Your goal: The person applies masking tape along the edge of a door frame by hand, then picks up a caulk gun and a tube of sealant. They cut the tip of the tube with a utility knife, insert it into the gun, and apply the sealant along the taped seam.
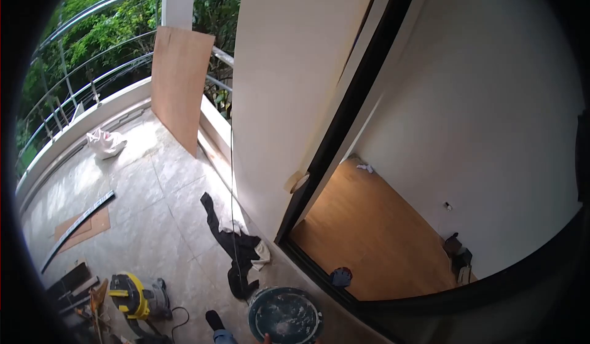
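At the bottom edge, a dark bucket with whitish smears inside and on its rim sits in front of me. My left hand shows only as a fingertip or thumb hooked over the near rim, seemingly gripping it. Of my right hand just a sliver appears at the rim's right side, with its fingers otherwise out of frame. To the left of the bucket are my dark-covered foot and a blue trouser leg.
A yellow-and-black shop vacuum stands left, near scraps. Black cloth lies beyond the bucket. A plywood sheet leans by the railing. A black door frame carries a tape roll; wooden flooring lies inside.
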A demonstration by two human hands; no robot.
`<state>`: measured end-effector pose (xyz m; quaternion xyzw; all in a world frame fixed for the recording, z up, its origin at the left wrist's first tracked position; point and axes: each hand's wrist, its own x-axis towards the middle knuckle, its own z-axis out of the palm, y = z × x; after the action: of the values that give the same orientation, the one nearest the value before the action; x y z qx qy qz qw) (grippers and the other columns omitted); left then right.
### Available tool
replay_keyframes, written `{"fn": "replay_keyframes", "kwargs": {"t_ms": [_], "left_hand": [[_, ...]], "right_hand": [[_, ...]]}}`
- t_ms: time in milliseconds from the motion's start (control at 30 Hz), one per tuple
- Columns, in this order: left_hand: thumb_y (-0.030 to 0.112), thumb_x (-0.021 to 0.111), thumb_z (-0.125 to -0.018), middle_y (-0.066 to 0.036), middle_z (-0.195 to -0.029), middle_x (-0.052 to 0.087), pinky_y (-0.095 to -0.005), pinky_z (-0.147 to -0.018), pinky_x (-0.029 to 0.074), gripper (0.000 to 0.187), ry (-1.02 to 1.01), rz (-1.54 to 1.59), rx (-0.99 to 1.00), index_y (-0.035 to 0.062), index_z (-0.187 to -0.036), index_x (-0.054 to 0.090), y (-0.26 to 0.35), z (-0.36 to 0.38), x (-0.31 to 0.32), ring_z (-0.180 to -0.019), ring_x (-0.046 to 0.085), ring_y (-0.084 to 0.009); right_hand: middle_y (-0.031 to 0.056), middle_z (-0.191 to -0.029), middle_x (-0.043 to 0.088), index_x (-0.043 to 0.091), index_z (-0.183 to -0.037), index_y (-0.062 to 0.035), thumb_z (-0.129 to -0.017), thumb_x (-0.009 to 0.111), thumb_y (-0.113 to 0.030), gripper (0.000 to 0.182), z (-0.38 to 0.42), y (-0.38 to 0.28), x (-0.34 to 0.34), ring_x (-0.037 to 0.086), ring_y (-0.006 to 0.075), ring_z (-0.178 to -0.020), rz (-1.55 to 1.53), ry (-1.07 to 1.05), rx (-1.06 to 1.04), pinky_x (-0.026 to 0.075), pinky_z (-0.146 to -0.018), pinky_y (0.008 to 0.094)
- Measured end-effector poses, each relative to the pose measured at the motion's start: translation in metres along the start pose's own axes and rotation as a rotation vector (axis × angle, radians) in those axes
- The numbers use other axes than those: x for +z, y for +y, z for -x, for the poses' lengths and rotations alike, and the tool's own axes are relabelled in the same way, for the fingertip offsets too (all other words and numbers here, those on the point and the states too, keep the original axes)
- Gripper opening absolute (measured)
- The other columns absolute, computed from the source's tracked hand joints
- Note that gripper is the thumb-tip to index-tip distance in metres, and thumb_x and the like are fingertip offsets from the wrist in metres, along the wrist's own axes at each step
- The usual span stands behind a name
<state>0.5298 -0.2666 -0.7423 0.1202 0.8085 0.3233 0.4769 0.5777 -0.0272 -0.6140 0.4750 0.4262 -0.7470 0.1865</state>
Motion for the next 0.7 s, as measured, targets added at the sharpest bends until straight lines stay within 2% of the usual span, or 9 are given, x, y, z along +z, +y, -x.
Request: {"fn": "replay_keyframes", "kwargs": {"t_ms": [100, 233, 400, 467, 533, 567, 600, 667, 700], "left_hand": [[0.031, 0.055, -0.103, -0.028, -0.138, 0.057, -0.0515, -0.101, 0.048, 0.067, 0.055, 0.049, 0.004, 0.0138, -0.157, 0.020, 0.006, -0.005, -0.088, -0.120, 0.060, -0.0445], [0.031, 0.050, -0.104, -0.028, -0.133, 0.060, -0.0511, -0.100, 0.048, 0.052, 0.098, 0.034, 0.035, 0.0112, -0.149, 0.033, -0.030, -0.013, -0.237, -0.117, 0.061, -0.0430], [0.031, 0.044, -0.106, -0.028, -0.126, 0.064, -0.0507, -0.097, 0.049, 0.042, 0.168, -0.121, -0.051, 0.0079, -0.140, 0.050, -0.151, 0.016, -0.427, -0.113, 0.063, -0.0410], [0.031, 0.041, -0.107, -0.028, -0.124, 0.065, -0.0505, -0.096, 0.049, 0.042, 0.176, -0.387, -0.068, 0.0065, -0.136, 0.057, -0.233, 0.026, -0.503, -0.112, 0.064, -0.0402], [0.030, 0.038, -0.107, -0.029, -0.121, 0.066, -0.0498, -0.096, 0.049, 0.042, 0.142, -0.640, -0.025, 0.0039, -0.129, 0.063, -0.261, 0.043, -0.566, -0.111, 0.064, -0.0400], [0.029, 0.036, -0.107, -0.029, -0.119, 0.066, -0.0493, -0.096, 0.049, 0.042, 0.121, -0.752, -0.009, 0.0020, -0.122, 0.065, -0.262, 0.059, -0.595, -0.110, 0.064, -0.0402], [0.029, 0.036, -0.107, -0.029, -0.119, 0.066, -0.0493, -0.096, 0.049, 0.042, 0.118, -0.769, -0.014, 0.0020, -0.122, 0.065, -0.281, 0.051, -0.614, -0.110, 0.064, -0.0402], [0.023, 0.051, -0.102, -0.023, -0.115, 0.069, -0.0473, -0.086, 0.053, 0.039, 0.100, -0.749, -0.039, 0.0014, -0.133, 0.059, -0.316, 0.034, -0.630, -0.104, 0.066, -0.0352], [0.042, 0.057, -0.101, -0.022, -0.117, 0.072, -0.0425, -0.082, 0.058, 0.057, 0.096, -0.196, -0.421, -0.0080, -0.127, 0.058, -0.234, 0.059, -0.637, -0.094, 0.074, -0.0349]], "right_hand": [[0.0218, -0.154, 0.029, 0.024, -0.158, -0.0105, -0.093, 0.057, -0.064, 0.090, 0.015, -0.006, 0.057, 0.035, 0.0430, -0.137, -0.045, 0.071, -0.085, 0.033, -0.113, 0.0590], [0.0225, -0.148, 0.038, 0.030, -0.155, -0.0078, -0.091, 0.064, -0.059, 0.088, 0.024, -0.005, 0.128, 0.043, 0.0423, -0.131, -0.127, 0.165, -0.191, 0.036, -0.110, 0.0586], [0.0234, -0.139, 0.051, 0.036, -0.151, -0.0043, -0.089, 0.072, -0.053, 0.087, 0.034, 0.016, 0.187, 0.052, 0.0415, -0.122, -0.213, 0.257, -0.292, 0.040, -0.106, 0.0582], [0.0237, -0.136, 0.055, 0.039, -0.149, -0.0030, -0.088, 0.076, -0.051, 0.086, 0.033, 0.034, 0.204, 0.056, 0.0411, -0.119, -0.045, 0.358, -0.358, 0.042, -0.104, 0.0581], [0.0240, -0.133, 0.060, 0.042, -0.148, -0.0016, -0.087, 0.079, -0.048, 0.085, 0.022, 0.056, 0.212, 0.059, 0.0408, -0.115, 0.178, 0.491, -0.409, 0.043, -0.102, 0.0579], [0.0242, -0.131, 0.063, 0.043, -0.147, -0.0009, -0.087, 0.081, -0.047, 0.085, 0.012, 0.069, 0.216, 0.061, 0.0406, -0.114, 0.113, 0.507, -0.408, 0.044, -0.102, 0.0579], [0.0243, -0.143, 0.046, 0.034, -0.152, -0.0054, -0.090, 0.067, -0.056, 0.086, -0.036, 0.105, 0.197, 0.050, 0.0441, -0.125, -0.302, 0.398, -0.403, 0.040, -0.106, 0.0611], [0.0244, -0.167, 0.011, 0.016, -0.163, -0.0145, -0.098, 0.039, -0.073, 0.090, -0.133, 0.179, 0.159, 0.028, 0.0509, -0.147, -1.267, 0.248, -0.365, 0.033, -0.115, 0.0675], [0.0252, -0.165, 0.015, 0.017, -0.162, -0.0132, -0.100, 0.038, -0.071, 0.087, -0.173, 0.186, 0.157, 0.033, 0.0535, -0.143, -1.291, 0.278, -0.290, 0.037, -0.111, 0.0698]]}}
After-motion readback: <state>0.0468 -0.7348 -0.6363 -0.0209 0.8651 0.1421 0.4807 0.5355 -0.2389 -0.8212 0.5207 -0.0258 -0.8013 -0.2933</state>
